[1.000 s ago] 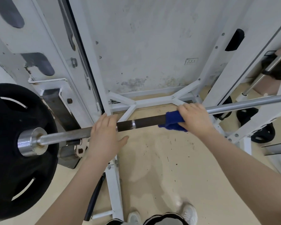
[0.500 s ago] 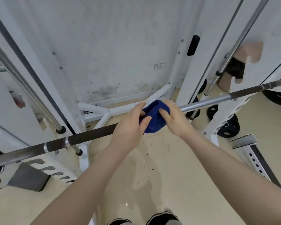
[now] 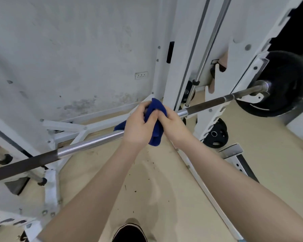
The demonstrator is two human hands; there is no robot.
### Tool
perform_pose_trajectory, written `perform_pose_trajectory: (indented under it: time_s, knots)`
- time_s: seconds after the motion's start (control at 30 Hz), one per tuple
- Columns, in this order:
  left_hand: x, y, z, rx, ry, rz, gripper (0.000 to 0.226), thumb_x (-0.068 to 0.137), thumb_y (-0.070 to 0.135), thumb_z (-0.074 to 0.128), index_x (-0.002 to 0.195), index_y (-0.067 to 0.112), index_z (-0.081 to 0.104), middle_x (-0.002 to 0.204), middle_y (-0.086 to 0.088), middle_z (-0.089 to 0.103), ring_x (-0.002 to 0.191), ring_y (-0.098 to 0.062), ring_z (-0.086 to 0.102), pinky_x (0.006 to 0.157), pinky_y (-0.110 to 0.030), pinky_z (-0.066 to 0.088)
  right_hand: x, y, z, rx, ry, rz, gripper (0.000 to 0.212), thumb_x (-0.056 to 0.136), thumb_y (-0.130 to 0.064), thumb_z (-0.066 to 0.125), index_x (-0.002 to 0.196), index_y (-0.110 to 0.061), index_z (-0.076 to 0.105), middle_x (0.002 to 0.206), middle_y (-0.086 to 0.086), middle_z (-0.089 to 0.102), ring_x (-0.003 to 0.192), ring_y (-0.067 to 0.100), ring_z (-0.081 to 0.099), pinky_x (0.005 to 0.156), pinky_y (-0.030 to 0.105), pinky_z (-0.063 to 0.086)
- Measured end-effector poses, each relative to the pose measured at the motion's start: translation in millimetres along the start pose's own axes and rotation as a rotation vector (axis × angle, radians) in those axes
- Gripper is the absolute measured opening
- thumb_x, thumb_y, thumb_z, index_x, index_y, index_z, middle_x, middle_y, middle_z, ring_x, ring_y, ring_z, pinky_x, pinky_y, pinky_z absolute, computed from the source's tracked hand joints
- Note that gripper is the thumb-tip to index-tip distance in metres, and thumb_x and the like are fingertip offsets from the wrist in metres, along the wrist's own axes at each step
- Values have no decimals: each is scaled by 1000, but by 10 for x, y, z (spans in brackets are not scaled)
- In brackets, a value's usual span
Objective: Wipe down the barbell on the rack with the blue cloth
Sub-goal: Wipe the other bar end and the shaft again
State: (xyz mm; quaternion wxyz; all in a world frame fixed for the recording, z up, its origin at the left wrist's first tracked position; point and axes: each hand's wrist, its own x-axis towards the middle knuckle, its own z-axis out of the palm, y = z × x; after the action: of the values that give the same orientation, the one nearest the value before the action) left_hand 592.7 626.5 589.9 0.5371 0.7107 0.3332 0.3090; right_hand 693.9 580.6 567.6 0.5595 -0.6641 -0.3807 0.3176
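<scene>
Blue cloth (image 3: 157, 110) bunched over the barbell (image 3: 91, 143), gripped by left hand (image 3: 138, 124) and right hand (image 3: 171, 126), fingers curled round it; soft, light, likely best pinched by a loose fold.

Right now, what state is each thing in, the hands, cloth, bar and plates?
left hand: grips the cloth
right hand: grips the cloth
blue cloth: bunched over the bar
barbell: resting on the rack
weight plate: loaded on the bar's right end
small plate: stored low by the rack

glossy chrome barbell (image 3: 91, 143) with matt dark knurled sections, soft blue cloth (image 3: 156, 119), matt black plate (image 3: 283, 84), scuffed white painted rack (image 3: 177, 49)
</scene>
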Motion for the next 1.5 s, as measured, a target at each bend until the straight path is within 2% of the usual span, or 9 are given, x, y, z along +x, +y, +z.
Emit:
perform_pose_trajectory:
  time_s: [0.23, 0.43, 0.6, 0.7, 0.8, 0.93, 1.07, 1.23, 1.5]
  knots:
    - [513, 212, 749, -33, -94, 4, 30, 98, 18, 40, 125, 25, 50, 101, 14, 57, 90, -3, 56, 78, -18, 47, 298, 74, -710, 241, 141, 98, 21, 99, -26, 41, 96, -23, 61, 89, -1, 68, 81, 11, 65, 64, 21, 52]
    - [1107, 432, 1263, -256, -82, 22, 32, 96, 8, 40, 118, 29, 49, 105, 11, 61, 97, -11, 61, 80, -26, 53, 790, -114, -1428, 11, 168, -57, 21, 100, -21, 36, 111, -24, 54, 102, 1, 65, 93, 13, 62, 79, 24, 51]
    - [1391, 509, 1413, -242, -158, -70, 38, 90, 2, 41, 114, 28, 53, 83, 3, 66, 78, -15, 63, 73, -31, 54, 1131, -74, -1973, -249, -227, 66, 24, 100, -30, 37, 104, -26, 61, 106, 0, 65, 100, 18, 60, 93, 35, 46]
    - [1283, 291, 1383, 118, -354, -64, 42, 89, 8, 43, 124, 27, 56, 88, -1, 69, 83, -11, 61, 80, -26, 51, 1156, 190, -1900, -633, -564, 122, 23, 96, -17, 39, 98, -17, 62, 89, -7, 60, 92, 18, 55, 86, 33, 44]
    - [1199, 89, 1306, 383, -303, 9, 32, 91, 21, 43, 115, 30, 62, 59, 7, 64, 60, -7, 60, 67, -28, 55, 1154, 382, -1759, -1074, -726, -131, 17, 81, -20, 56, 95, -28, 49, 81, -13, 53, 84, 14, 50, 80, 28, 32]
    - [1205, -18, 1218, 289, 69, -143, 32, 95, 10, 34, 111, 22, 60, 78, 2, 67, 65, -4, 56, 62, -22, 46, 1221, 637, -1533, -1467, -553, -378, 45, 70, -57, 59, 95, -22, 46, 72, -8, 53, 62, 16, 51, 62, 31, 33]
    - [1070, -202, 1353, 734, -79, -250, 31, 87, 1, 37, 104, 20, 53, 101, -2, 60, 86, -21, 55, 77, -33, 49, 1255, 816, -1433, -1436, -404, -487, 30, 86, -46, 51, 95, -17, 48, 83, -2, 62, 63, 19, 50, 58, 31, 30]
    - [939, -375, 1600, 1008, -50, -146, 55, 90, 28, 51, 140, 17, 29, 121, -5, 58, 105, -27, 55, 86, -32, 40, 1313, 897, -1984, -1445, -321, -560, 23, 87, -38, 50, 96, -18, 49, 92, -2, 62, 83, 21, 59, 69, 29, 32]
    - [998, -414, 1667, 1133, 36, -90, 21, 90, 26, 51, 108, 17, 58, 106, -1, 64, 100, -25, 55, 82, -29, 36, 1127, 1009, -1596, -1449, -111, -612, 29, 67, -32, 75, 81, -14, 59, 75, 3, 60, 69, 24, 59, 70, 33, 45]
